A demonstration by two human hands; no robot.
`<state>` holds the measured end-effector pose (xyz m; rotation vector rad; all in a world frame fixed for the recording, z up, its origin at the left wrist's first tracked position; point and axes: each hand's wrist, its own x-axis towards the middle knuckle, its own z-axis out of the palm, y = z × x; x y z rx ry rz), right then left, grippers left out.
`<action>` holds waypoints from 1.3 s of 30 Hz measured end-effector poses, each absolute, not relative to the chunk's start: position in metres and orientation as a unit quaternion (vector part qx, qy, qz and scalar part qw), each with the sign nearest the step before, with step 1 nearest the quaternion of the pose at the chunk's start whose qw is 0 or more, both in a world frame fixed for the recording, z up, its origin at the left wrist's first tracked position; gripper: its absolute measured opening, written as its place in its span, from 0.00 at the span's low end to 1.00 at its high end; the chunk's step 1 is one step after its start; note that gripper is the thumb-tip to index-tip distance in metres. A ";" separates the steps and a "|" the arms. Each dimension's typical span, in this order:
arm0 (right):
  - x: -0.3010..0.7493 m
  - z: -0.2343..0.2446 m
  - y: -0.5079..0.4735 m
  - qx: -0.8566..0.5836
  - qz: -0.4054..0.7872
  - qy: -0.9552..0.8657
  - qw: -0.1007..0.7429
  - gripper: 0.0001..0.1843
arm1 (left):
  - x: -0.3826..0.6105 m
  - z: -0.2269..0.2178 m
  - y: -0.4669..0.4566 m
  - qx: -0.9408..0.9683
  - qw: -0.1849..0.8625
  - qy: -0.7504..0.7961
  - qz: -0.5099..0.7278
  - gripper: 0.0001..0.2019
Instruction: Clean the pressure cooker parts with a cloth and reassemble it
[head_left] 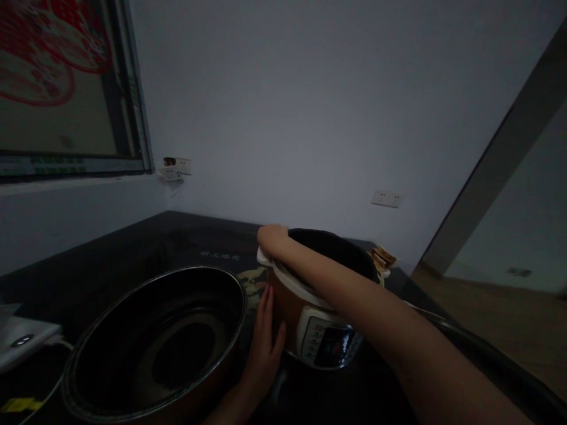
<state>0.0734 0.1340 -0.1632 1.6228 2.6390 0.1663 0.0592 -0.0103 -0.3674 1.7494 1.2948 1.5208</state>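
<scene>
A brown electric cooker (287,313) with a white rim and a front control panel stands on the dark counter, its top open and dark inside. My left hand (266,336) lies along the cooker's left side, fingers stretched out and thumb apart. Across the cooker's top reaches my right arm, and my right hand (271,237) is bent over the rim at the far left, by a white projecting part. The fingers of that hand are hidden. Left of my left hand is a large round black pot (155,348), its inside bare.
A white device (26,339) with a cable lies at the counter's left edge, near a yellow tag (20,405). Behind the cooker's right side sits a tan object (381,257). Wall sockets (387,199) and a window (66,88) are behind the black counter (186,236).
</scene>
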 end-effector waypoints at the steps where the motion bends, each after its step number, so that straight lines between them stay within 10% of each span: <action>1: 0.075 -0.162 0.141 0.545 0.057 0.836 0.029 0.18 | 0.059 -0.368 -0.010 0.641 0.238 0.474 0.555 0.28; 17: 0.143 -0.136 0.236 0.577 0.028 0.807 0.119 0.18 | 0.057 -0.375 -0.007 0.658 0.225 0.468 0.546 0.30; 39: 0.270 -0.154 0.243 0.572 -0.070 0.817 -0.020 0.19 | 0.056 -0.382 -0.004 0.660 0.193 0.472 0.552 0.31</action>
